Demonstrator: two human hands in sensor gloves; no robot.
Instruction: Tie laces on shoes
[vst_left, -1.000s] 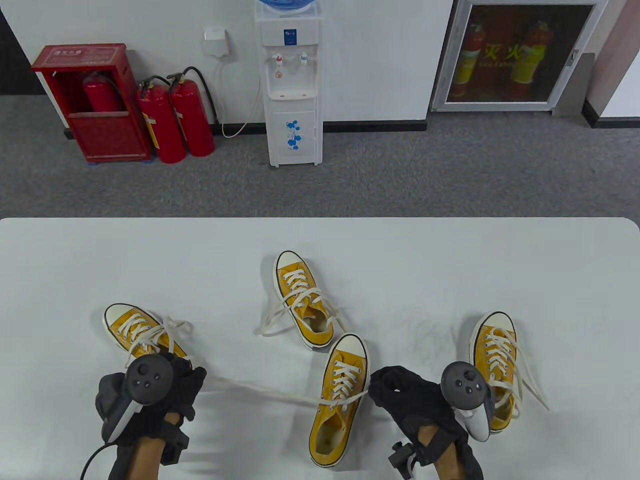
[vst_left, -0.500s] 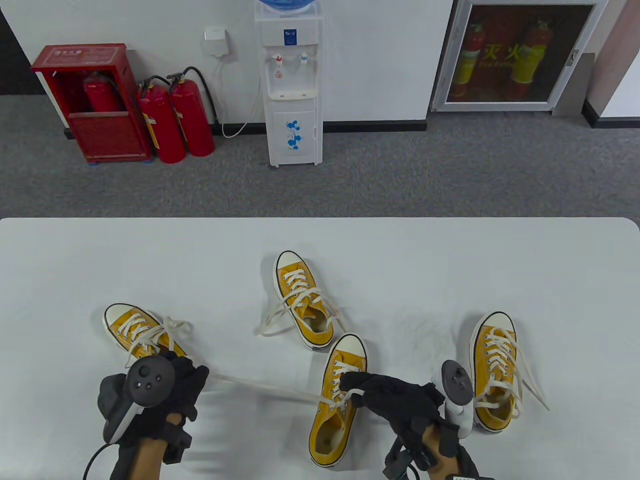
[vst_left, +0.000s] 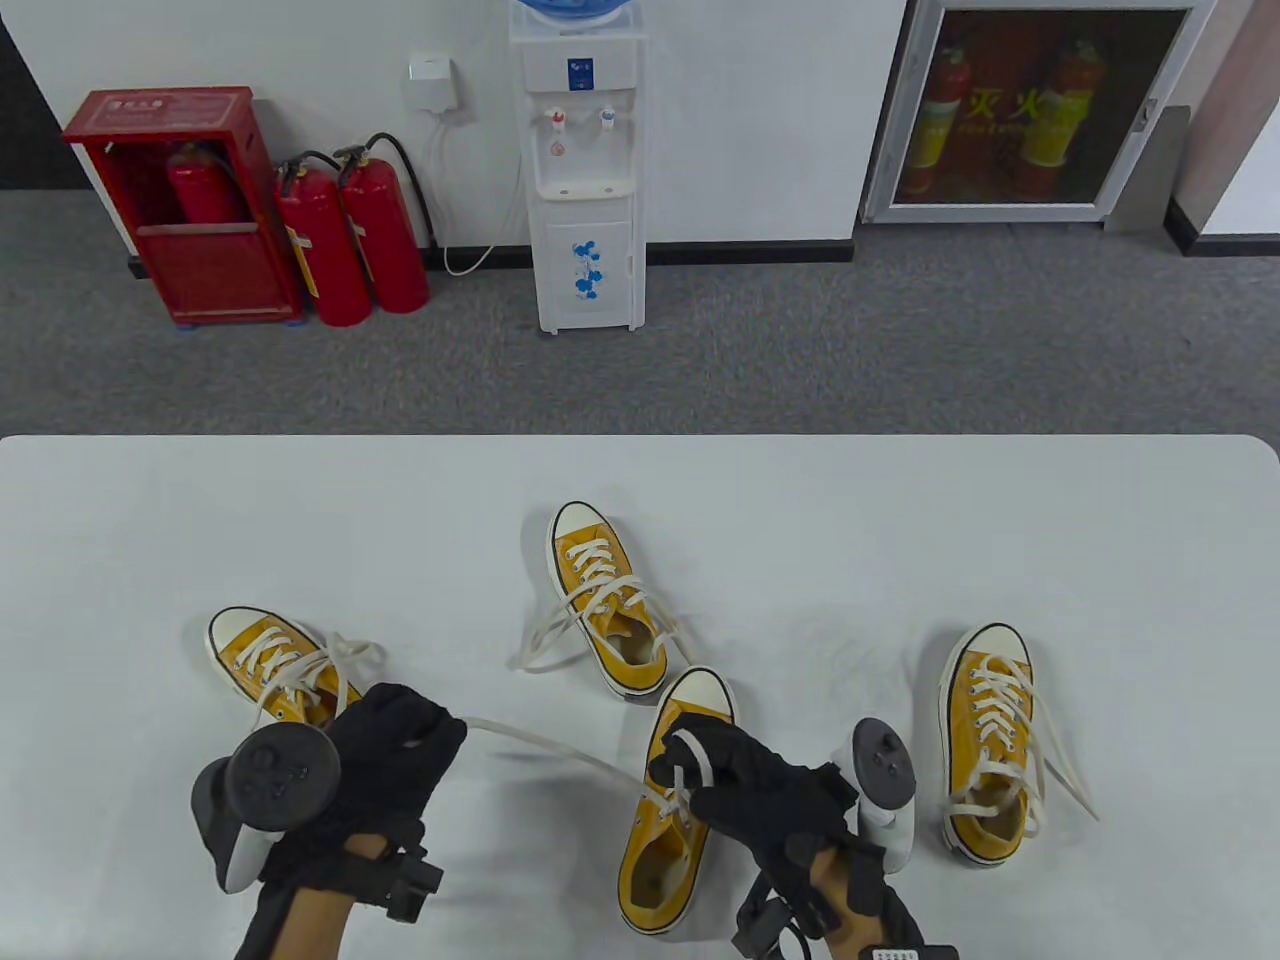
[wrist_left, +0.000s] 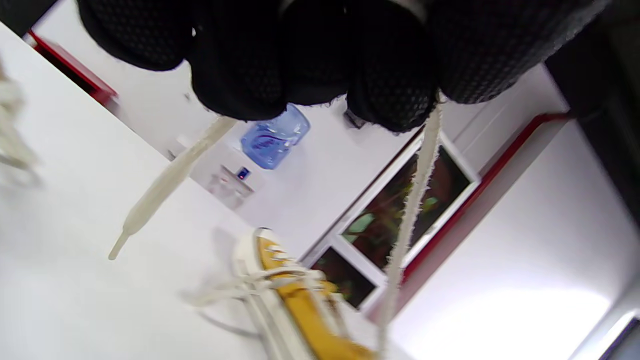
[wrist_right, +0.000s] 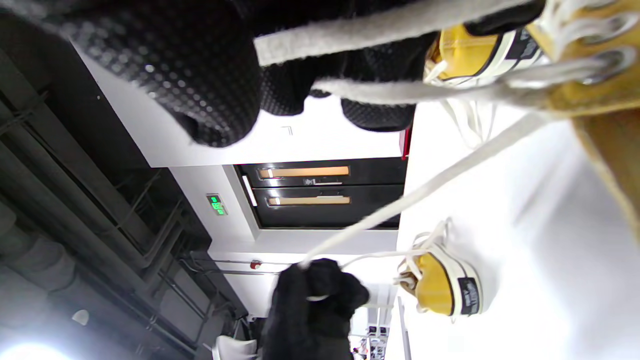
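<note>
The near middle yellow sneaker (vst_left: 660, 860) points away from me, its white laces loose. My left hand (vst_left: 400, 735) grips one lace end (vst_left: 560, 752), which runs in a shallow arc from the hand to the shoe's top eyelets. In the left wrist view that lace (wrist_left: 410, 225) leaves my curled fingers (wrist_left: 390, 85) and its tip (wrist_left: 165, 185) hangs free. My right hand (vst_left: 715, 765) is over the shoe's tongue, pinching the other lace (vst_left: 690, 752), which bends over a finger. In the right wrist view this lace (wrist_right: 380, 25) crosses my fingers (wrist_right: 200, 75).
Three more yellow sneakers lie on the white table (vst_left: 900, 520): one at the left (vst_left: 262, 655) beside my left hand, one behind the middle shoe (vst_left: 600, 600), one at the right (vst_left: 990, 720). All have loose laces trailing on the table.
My right hand has moved left over the middle shoe, taking its lace along. My left hand has turned and shifted right and forward, so its lace now arcs instead of running straight.
</note>
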